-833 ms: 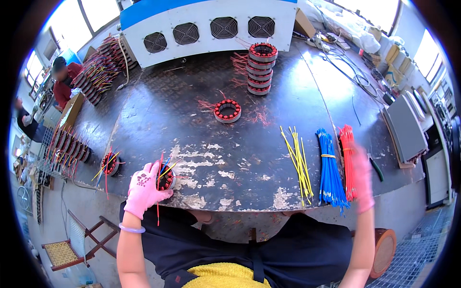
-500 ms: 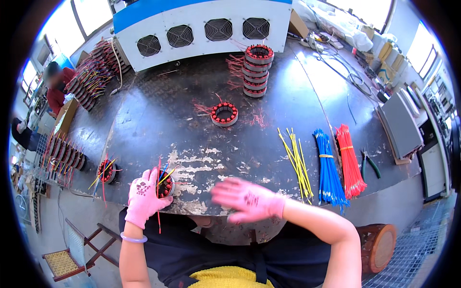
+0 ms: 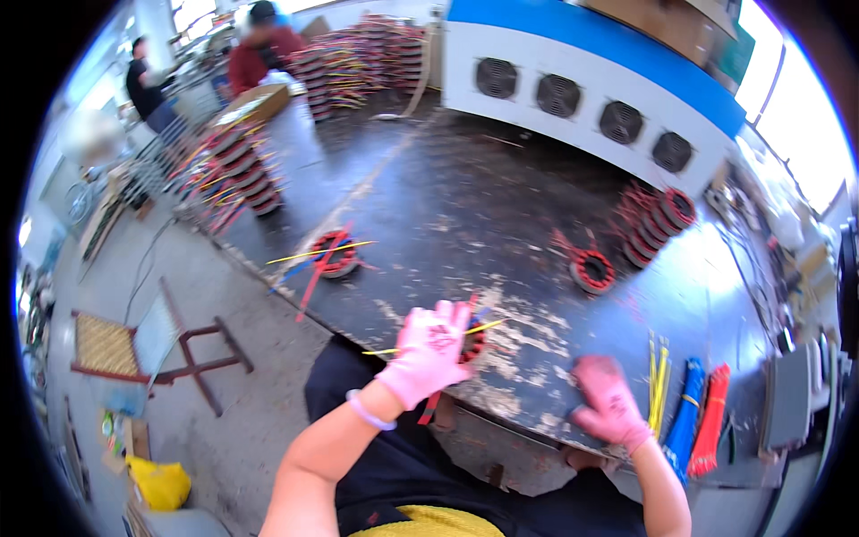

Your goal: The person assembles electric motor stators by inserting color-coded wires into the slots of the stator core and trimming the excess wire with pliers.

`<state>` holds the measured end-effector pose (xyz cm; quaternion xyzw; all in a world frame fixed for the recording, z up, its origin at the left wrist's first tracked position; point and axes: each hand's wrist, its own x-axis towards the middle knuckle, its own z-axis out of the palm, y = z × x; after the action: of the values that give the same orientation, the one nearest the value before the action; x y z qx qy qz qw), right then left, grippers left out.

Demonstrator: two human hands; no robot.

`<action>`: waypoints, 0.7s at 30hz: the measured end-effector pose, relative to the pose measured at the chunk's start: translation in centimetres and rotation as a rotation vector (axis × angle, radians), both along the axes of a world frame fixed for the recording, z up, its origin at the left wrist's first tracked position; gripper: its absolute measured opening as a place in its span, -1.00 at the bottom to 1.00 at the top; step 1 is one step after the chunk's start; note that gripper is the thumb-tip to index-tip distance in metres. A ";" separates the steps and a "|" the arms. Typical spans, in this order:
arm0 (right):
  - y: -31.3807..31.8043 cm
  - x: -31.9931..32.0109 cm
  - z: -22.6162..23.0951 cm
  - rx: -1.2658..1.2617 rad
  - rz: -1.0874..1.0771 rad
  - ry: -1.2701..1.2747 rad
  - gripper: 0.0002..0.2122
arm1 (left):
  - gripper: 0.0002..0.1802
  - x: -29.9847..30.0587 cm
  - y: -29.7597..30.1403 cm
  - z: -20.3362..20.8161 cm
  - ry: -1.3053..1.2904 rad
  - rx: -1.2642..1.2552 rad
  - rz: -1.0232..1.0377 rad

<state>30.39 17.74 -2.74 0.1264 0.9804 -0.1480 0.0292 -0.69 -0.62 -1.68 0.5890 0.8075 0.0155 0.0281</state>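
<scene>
My left hand (image 3: 434, 351), in a pink glove, grips the near side of a motor stator (image 3: 473, 342) at the table's front edge. Its palm and fingers partly hide the stator. Red, blue and yellow wires stick out from under the fingers. My right hand (image 3: 607, 401), gloved alike, is held over the front edge of the table with fingers stretched and nothing in it. Just right of it lie loose yellow wires (image 3: 659, 380). Another stator (image 3: 336, 254) with yellow, blue and red leads sits to the left.
Beyond the yellow wires lie a blue wire bundle (image 3: 687, 407), a red wire bundle (image 3: 713, 421) and pliers (image 3: 732, 438). A lone stator (image 3: 592, 270) sits near a leaning-looking stator stack (image 3: 660, 225). A fan-fitted cabinet (image 3: 591, 89) stands behind; a co-worker (image 3: 259, 54) is far left.
The view has swung to the left, bringing more floor and a second person into sight. My left hand stays at the stator; my right hand is closer to the yellow wires.
</scene>
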 end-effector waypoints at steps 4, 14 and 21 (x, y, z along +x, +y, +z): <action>6.7 -0.3 -5.3 0.261 -0.378 0.204 -0.35 | 0.13 -0.7 -0.7 -0.2 -0.143 0.090 -0.017; -5.4 -5.6 -2.6 -0.083 -0.171 0.283 -0.43 | 0.15 -18.5 -7.3 6.6 -0.149 0.383 0.027; -6.4 -6.1 -2.9 -0.013 -0.195 0.337 -0.42 | 0.21 -23.6 -6.3 4.9 -0.299 0.246 0.191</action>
<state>24.24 11.34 -5.68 0.1943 0.9535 -0.1756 -0.1490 -24.26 -6.94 3.26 0.4998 0.8386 0.2038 0.0741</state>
